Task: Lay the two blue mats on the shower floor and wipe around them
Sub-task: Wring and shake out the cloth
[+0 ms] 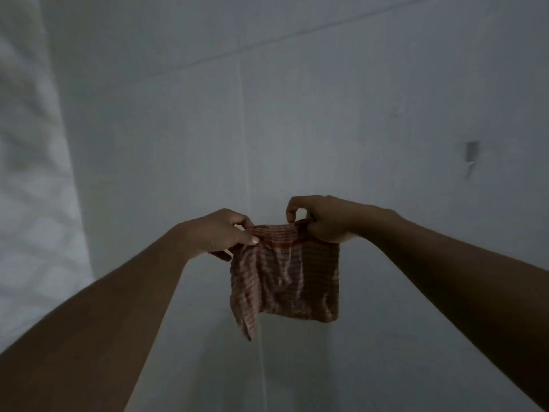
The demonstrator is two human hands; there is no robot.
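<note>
A reddish-brown striped cloth (285,281) hangs in the air in front of a pale tiled wall. My left hand (221,233) pinches its upper left corner between thumb and fingers. My right hand (323,218) grips the upper right corner, fingers curled over the top edge. The cloth is stretched between both hands and droops below them, one lower corner hanging longer on the left. No blue mat and no shower floor are in view.
The pale tiled wall (297,114) fills the view, with grout lines running across it. A small grey mark or fitting (471,157) sits on the wall at the right. A lighter panel or curtain (32,173) stands at the left edge.
</note>
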